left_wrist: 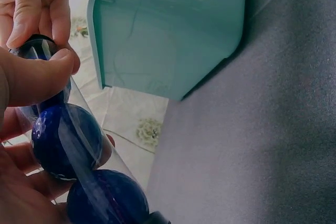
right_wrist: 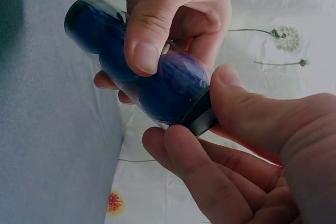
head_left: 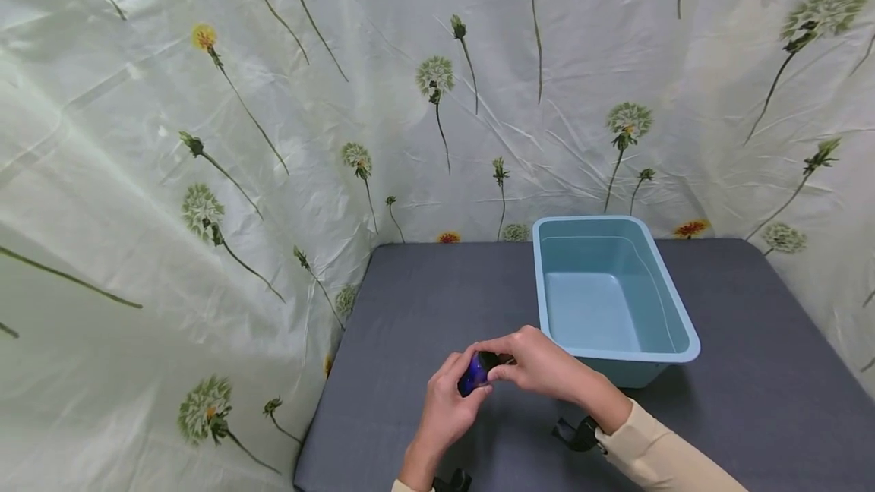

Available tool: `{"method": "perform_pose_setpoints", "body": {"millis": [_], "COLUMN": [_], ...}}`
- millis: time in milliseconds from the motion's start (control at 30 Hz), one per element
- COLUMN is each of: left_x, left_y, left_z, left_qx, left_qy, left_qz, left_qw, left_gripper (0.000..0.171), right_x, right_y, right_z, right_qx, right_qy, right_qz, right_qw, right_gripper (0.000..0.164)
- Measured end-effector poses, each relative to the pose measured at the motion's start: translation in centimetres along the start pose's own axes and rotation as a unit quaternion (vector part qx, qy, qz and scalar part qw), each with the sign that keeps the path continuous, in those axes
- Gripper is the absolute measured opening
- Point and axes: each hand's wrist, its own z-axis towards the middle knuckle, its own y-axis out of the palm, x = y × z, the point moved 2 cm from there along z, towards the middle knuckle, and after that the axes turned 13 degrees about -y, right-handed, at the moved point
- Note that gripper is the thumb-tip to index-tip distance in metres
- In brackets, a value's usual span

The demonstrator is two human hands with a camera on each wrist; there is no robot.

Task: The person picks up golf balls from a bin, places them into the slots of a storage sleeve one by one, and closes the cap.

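A clear tube of dark blue balls is held in the air over the grey surface. My left hand grips it around its body, thumb along one side. At one end sits a black cap, pinched between the thumb and fingers of my right hand. The cap is on the tube's end; whether it is loose cannot be told. In the right wrist view the tube lies tilted, its far end pointing to the upper left. Fingers hide part of its middle.
A light blue plastic tub stands on the grey padded surface, just beyond my right hand, with nothing visible inside. A white sheet printed with dandelions hangs behind and along the left side.
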Motion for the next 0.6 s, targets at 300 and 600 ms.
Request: {"method": "perform_pose_setpoints", "body": {"millis": [300,600], "left_x": [0.3,-0.2], "left_y": [-0.1,-0.1], "left_z": [-0.1,-0.3], "left_qx": [-0.007,0.008], "left_qy": [-0.005,0.003], "left_qz": [0.001,0.005], "left_qw": [1.0,0.9999], "left_gripper": [0.067,0.065], "right_x": [-0.1,-0.1], "right_y": [0.0,0.5], "right_z": [0.8,1.2], "right_qx": [-0.02,-0.018], "right_qy": [-0.016,-0.023], "right_qz": [-0.027,-0.041], "right_qw": [0.999,0.999], "right_gripper": [0.044,0.043]}}
